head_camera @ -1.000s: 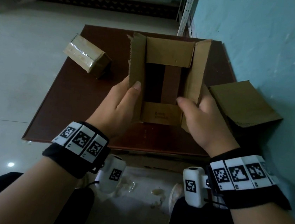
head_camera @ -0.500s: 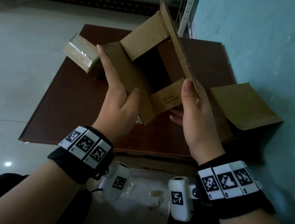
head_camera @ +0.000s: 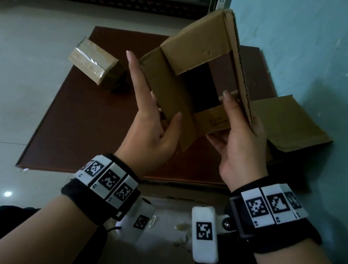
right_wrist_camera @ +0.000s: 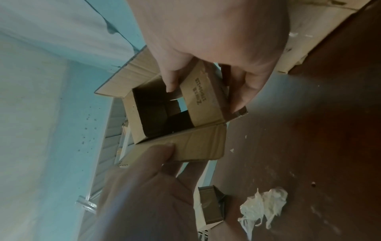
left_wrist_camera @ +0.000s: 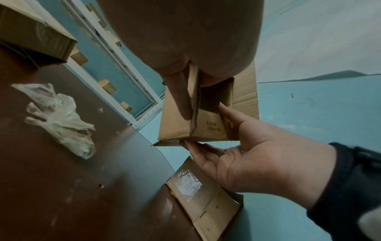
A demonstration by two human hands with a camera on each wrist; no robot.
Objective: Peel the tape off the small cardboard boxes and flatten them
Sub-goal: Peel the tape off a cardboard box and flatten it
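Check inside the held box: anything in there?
Nothing shows inside the box: a dark hollow, open through in the right wrist view. The thumb of the right hand reaches in over one flap. Flaps cover its corners.

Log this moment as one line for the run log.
phase: flattening | opened box: held tilted above table | left hand: pinches left flap | right hand: pinches right side | taped box: on table

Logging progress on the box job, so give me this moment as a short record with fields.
open box: held above the table, both ends open, skewed
left hand: pinches its left panel
right hand: grips its right side, thumb at the printed flap
taped box: sealed, on the table's far left
flattened cardboard: at the table's right edge, by the wall
crumpled plastic: on the table
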